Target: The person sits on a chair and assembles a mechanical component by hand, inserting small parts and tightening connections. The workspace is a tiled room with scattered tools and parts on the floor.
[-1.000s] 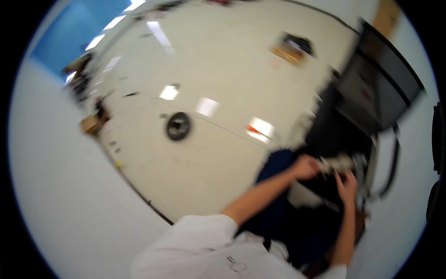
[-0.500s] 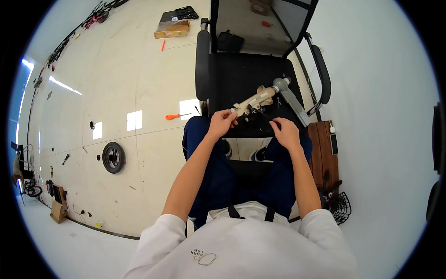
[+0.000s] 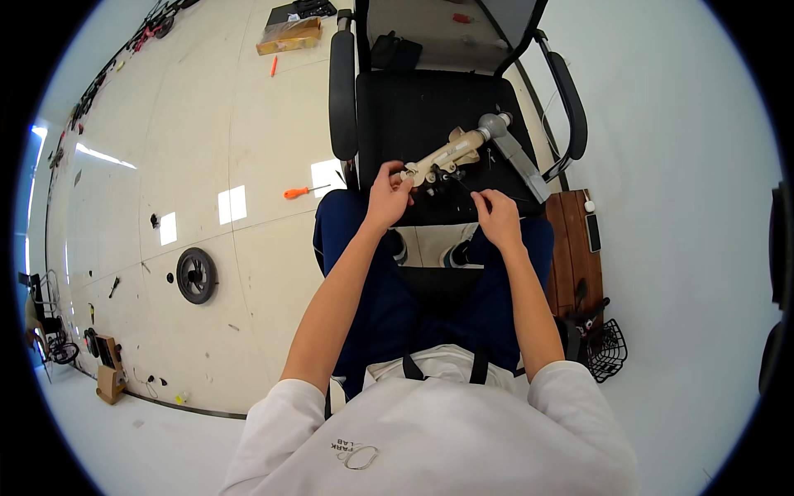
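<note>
A beige tubular frame piece (image 3: 447,157) lies slantwise on the black chair seat (image 3: 405,107) in front of me. At its far end are a rounded grey joint (image 3: 493,126) and a long grey bar (image 3: 521,169). My left hand (image 3: 389,197) is closed around the near end of the frame piece. Small black parts (image 3: 442,180) cluster along its near side, too small to name. With fingers pinched, my right hand (image 3: 499,220) holds a thin dark rod (image 3: 466,188), its tip close to those black parts. The rod's exact kind is unclear.
The chair has armrests (image 3: 343,99) on both sides. An orange-handled screwdriver (image 3: 296,193) and a black wheel (image 3: 197,275) lie on the tiled floor at left, with a cardboard box (image 3: 289,37) farther off. A wooden board (image 3: 571,256) bearing a phone stands at right.
The whole view has shifted, so the chair and hands appear higher and slightly left. My left hand has slid a little farther around the frame's near end. My right hand keeps its pinch.
</note>
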Demonstrator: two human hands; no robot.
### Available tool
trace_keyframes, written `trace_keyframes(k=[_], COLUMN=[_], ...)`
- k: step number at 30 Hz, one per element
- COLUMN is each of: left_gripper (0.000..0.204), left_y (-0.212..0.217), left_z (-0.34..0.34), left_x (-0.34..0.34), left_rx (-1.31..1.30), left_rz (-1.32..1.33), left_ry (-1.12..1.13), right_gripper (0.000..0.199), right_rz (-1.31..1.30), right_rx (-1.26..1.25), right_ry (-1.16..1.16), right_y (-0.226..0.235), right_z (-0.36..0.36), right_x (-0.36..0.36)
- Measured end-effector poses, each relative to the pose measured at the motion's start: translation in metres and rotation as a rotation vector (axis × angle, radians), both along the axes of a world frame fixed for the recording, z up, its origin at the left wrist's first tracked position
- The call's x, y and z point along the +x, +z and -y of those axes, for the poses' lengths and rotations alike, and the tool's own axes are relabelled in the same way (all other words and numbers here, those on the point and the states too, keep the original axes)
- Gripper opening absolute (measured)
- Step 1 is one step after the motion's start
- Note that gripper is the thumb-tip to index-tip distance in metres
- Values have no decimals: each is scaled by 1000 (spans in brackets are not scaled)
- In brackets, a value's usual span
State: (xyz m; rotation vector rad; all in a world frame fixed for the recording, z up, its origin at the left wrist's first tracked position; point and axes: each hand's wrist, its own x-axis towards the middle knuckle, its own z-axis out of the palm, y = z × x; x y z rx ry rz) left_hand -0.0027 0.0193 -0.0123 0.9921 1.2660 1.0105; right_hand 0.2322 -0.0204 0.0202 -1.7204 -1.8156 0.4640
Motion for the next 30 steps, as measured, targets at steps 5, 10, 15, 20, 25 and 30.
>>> trace_keyframes(k=[5, 10, 15, 20, 25, 30], left_gripper=[53, 57, 37, 52, 54, 49], left_y=[18, 39, 66, 23, 23, 26], left_z=[-11, -21, -22, -4, -11, -19], left_x=[-1, -21, 4, 5, -4, -8], left_rx=[284, 509, 551, 707, 655, 562], left_rz=[-470, -853, -1057, -992, -955, -953], left_ry=[-52, -337, -541, -431, -282, -256], right_gripper=[26, 24, 10, 25, 50, 32], right_rz=[-50, -123, -91, -212, 142, 150], right_rx=[-1, -22, 48, -201, 36, 127], right_ry=[-31, 44, 127, -18, 119, 201], right_y=[-2, 7, -20, -45, -84, -98], right_z=[-6, -29, -26, 2, 14, 8], right_x=[2, -21, -20, -34, -31, -15])
